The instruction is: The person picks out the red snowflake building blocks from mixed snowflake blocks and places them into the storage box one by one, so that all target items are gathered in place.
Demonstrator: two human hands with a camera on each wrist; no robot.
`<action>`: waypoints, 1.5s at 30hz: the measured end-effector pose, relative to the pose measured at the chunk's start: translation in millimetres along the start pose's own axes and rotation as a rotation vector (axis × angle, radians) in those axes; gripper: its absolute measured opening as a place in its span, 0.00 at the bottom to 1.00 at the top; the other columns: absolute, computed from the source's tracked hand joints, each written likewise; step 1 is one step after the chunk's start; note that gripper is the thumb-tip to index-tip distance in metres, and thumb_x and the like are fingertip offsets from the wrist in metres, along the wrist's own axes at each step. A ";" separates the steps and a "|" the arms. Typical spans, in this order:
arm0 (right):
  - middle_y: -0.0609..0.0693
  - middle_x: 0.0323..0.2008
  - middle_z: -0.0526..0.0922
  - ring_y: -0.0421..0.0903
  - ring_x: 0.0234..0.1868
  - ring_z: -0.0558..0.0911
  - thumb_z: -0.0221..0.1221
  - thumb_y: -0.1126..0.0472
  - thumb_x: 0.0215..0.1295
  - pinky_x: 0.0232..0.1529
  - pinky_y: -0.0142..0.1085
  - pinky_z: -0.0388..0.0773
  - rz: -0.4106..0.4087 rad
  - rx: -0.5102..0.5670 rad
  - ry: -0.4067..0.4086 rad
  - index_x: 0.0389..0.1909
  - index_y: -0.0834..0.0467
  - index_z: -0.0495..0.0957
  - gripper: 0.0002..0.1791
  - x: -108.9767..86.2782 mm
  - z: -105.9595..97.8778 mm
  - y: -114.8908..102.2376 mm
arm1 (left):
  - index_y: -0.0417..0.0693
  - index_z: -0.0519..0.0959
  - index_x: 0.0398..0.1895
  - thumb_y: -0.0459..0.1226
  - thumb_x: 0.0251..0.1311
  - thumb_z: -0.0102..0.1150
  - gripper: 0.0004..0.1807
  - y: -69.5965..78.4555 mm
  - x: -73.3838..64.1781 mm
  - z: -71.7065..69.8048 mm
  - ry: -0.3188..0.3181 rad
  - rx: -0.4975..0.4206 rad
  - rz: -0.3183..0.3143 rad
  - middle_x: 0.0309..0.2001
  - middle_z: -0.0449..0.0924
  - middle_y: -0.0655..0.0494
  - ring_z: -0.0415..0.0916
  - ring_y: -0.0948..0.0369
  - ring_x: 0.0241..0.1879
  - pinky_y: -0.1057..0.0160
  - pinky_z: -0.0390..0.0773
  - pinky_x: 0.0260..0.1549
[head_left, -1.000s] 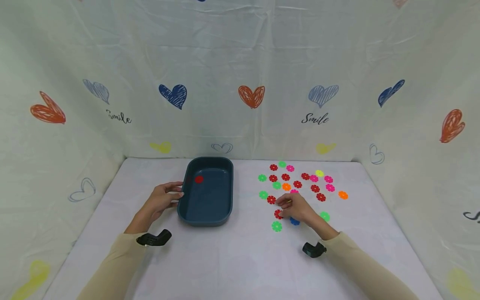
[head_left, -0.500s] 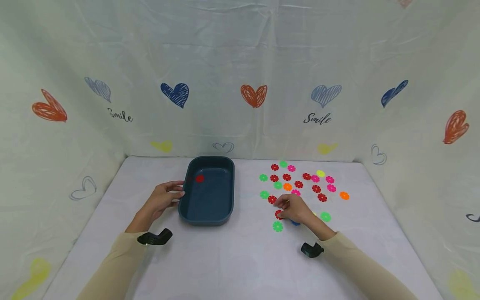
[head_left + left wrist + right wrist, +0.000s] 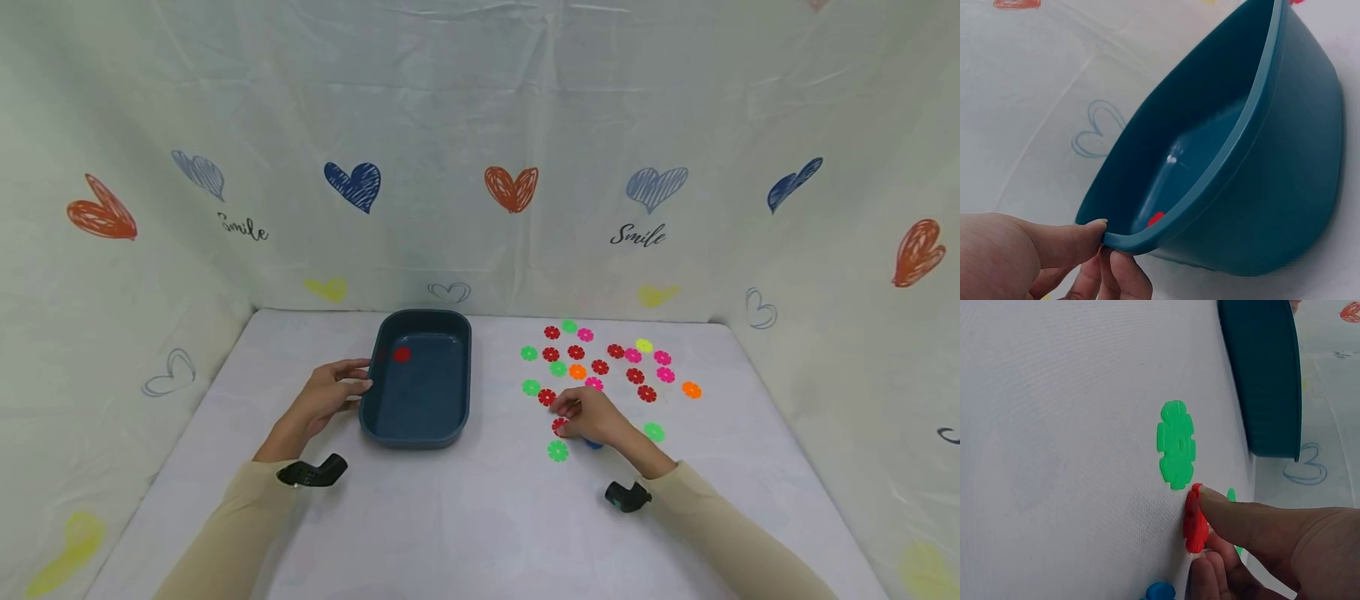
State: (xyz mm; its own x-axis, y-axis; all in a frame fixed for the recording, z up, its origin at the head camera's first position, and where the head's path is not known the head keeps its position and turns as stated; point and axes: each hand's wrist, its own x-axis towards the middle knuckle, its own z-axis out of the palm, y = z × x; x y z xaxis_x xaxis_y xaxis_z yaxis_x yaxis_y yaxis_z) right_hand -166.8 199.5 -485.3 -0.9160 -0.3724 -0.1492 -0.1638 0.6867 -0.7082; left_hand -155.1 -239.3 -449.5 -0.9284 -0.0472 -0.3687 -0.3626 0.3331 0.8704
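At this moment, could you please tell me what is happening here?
The person's left hand holds a dark teal, rounded rectangular tray by its rim; one flat red disc lies inside. The right hand pinches a red, notched disc beside a green flower-shaped disc. More colourful notched discs lie scattered on the white tabletop.

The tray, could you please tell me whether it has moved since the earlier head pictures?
No; against the table's back-left corner, the tray shows no clear shift in the head view.
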 end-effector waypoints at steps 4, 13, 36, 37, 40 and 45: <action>0.50 0.34 0.83 0.45 0.38 0.80 0.77 0.71 0.55 0.40 0.32 0.80 -0.005 0.000 -0.008 0.40 0.63 0.86 0.13 -0.5 -1.2 -0.5 | 0.35 0.64 0.79 0.30 0.76 0.57 0.30 0.2 0.6 0.3 -0.004 0.000 0.006 0.68 0.69 0.33 0.77 0.52 0.53 0.64 0.83 0.45; 0.48 0.32 0.82 0.44 0.36 0.78 0.77 0.71 0.55 0.38 0.31 0.79 0.000 -0.020 -0.023 0.39 0.62 0.87 0.12 -1.1 -0.5 0.3 | 0.36 0.64 0.79 0.30 0.76 0.57 0.31 0.5 0.7 0.3 -0.005 -0.002 -0.005 0.69 0.68 0.33 0.77 0.52 0.54 0.63 0.83 0.45; 0.49 0.30 0.81 0.45 0.33 0.79 0.73 0.73 0.59 0.37 0.37 0.82 0.050 -0.027 -0.086 0.34 0.60 0.86 0.07 0.7 -8.6 -6.9 | 0.36 0.64 0.79 0.30 0.77 0.56 0.30 2.5 -2.5 -2.2 -0.009 0.003 -0.013 0.68 0.69 0.34 0.77 0.53 0.52 0.65 0.82 0.44; 0.49 0.30 0.81 0.45 0.32 0.79 0.73 0.73 0.59 0.37 0.37 0.82 0.047 -0.020 -0.091 0.34 0.60 0.86 0.07 1.3 -9.1 -6.6 | 0.36 0.64 0.79 0.30 0.77 0.56 0.30 2.9 -2.6 -2.1 -0.009 0.002 -0.013 0.68 0.69 0.34 0.77 0.53 0.52 0.65 0.82 0.44; 0.48 0.29 0.81 0.44 0.32 0.79 0.72 0.73 0.60 0.36 0.35 0.81 0.026 -0.004 -0.095 0.34 0.60 0.85 0.07 3.5 -11.0 -6.8 | 0.36 0.64 0.79 0.30 0.77 0.56 0.30 3.2 -2.2 -1.4 -0.010 -0.001 -0.014 0.68 0.69 0.34 0.77 0.53 0.52 0.66 0.82 0.43; 0.49 0.31 0.82 0.44 0.33 0.78 0.70 0.74 0.60 0.35 0.32 0.79 -0.026 0.030 -0.060 0.35 0.61 0.86 0.06 9.0 -14.2 -12.3 | 0.36 0.64 0.79 0.30 0.77 0.56 0.30 2.7 -0.3 -0.2 -0.013 -0.006 -0.014 0.67 0.69 0.34 0.77 0.54 0.52 0.66 0.82 0.43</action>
State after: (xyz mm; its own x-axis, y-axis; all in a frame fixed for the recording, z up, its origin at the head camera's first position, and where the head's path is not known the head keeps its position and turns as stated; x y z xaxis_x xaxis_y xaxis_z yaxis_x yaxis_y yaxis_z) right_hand -178.2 196.6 -468.1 -0.8879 -0.4272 -0.1705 -0.1758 0.6577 -0.7324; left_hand -155.9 -238.6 -447.0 -0.9219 -0.0398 -0.3853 -0.3764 0.3270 0.8668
